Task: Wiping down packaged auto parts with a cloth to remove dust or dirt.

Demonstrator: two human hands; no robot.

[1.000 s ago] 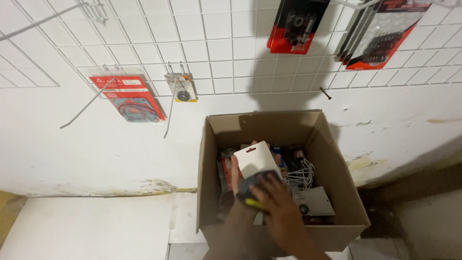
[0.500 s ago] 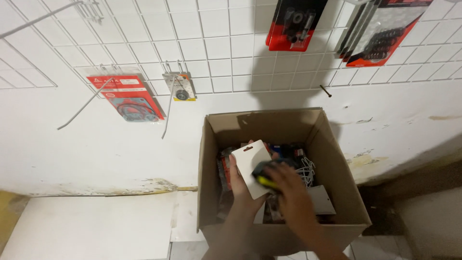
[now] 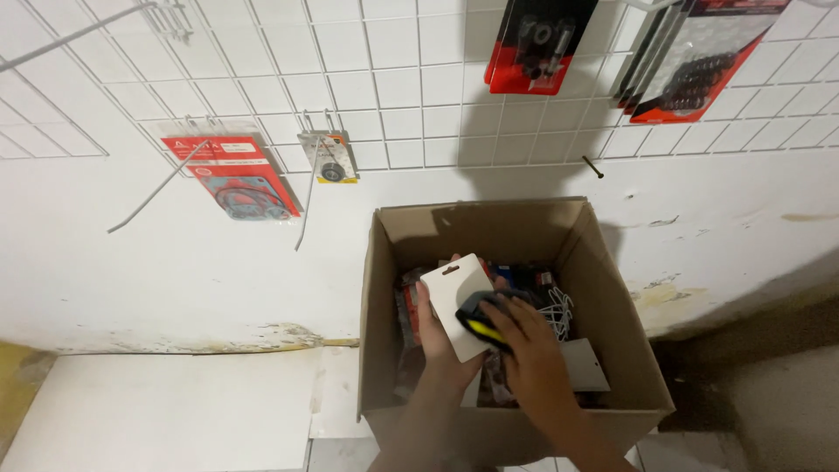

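Cardboard box (image 3: 612, 350) sits open under both hands, with a white wire grid panel (image 3: 393, 79) on the wall above and carded red packs hanging there, while loose packets and white cable fill the box beneath the hands. Left hand (image 3: 441, 345) grips a white backing card (image 3: 454, 301) from below, and since a second ago the right hand (image 3: 529, 350) has slid its closed hold on the black-and-yellow tool (image 3: 481, 319) rightward across that card, so card and tool now overlap above the box contents.
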